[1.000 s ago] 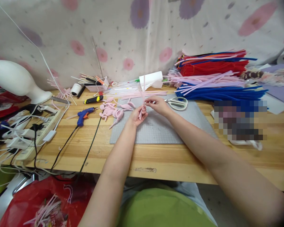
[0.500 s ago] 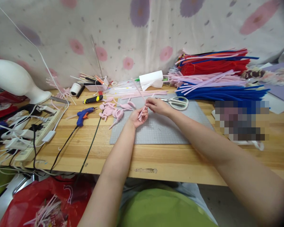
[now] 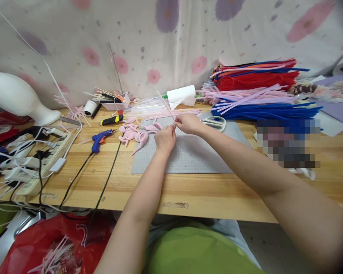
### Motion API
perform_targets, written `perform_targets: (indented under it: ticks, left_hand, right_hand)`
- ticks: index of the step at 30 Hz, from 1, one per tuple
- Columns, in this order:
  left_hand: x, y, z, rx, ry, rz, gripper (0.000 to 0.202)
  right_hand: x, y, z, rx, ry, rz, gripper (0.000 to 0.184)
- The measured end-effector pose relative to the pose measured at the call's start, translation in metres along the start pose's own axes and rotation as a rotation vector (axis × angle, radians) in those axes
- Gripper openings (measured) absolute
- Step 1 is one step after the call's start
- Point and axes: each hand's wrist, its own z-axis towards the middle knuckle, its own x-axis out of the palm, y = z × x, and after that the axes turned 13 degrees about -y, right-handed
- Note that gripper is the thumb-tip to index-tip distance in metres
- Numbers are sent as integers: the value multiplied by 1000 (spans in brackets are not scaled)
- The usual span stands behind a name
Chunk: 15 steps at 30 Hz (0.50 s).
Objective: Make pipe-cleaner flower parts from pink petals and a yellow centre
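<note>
My left hand (image 3: 165, 138) and my right hand (image 3: 188, 123) meet over the grey cutting mat (image 3: 188, 154), both pinched on a thin pink pipe cleaner (image 3: 165, 105) that sticks up and to the left from between the fingers. Several finished pink pipe-cleaner loops (image 3: 135, 134) lie just left of my left hand. White-handled scissors (image 3: 215, 121) rest on the mat right behind my right hand.
Stacks of red, pink and blue pipe cleaners (image 3: 257, 95) fill the back right. A blue glue gun (image 3: 100, 137), its cable, a power strip (image 3: 37, 160), a white foam head (image 3: 17, 97) and a white roll (image 3: 181, 94) sit on the wooden table (image 3: 217, 194). A red bag (image 3: 51, 243) lies below.
The pipe cleaner has tilted from upright to leaning left. My left hand turned from palm up to knuckles up and closed in against my right hand.
</note>
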Motion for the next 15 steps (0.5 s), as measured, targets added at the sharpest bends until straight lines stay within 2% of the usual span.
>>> perform_targets:
  ticks: [3,6,8,10,12,15]
  left_hand:
    - [4,4,1,-127,-9,-136,13]
    - [2,5,7,-443,65,-469,14]
    - [-4,4,11,-675,144,-720,15]
    - [-11,2,14,-859,260,-905,16]
    - [-16,0,14,-986,400,-1021,18]
    - [-19,0,11,-1062,549,-1120,19]
  right_hand:
    - [-2,6,-4,-2,-77,55,18]
    - [6,5,-16,-72,-259,240,31]
    - [17,1,-23,-35,-333,398,28]
    - [28,-7,-26,77,-311,590,26]
    - [35,-13,-25,136,-207,810,31]
    - [34,-18,-19,57,-49,967,29]
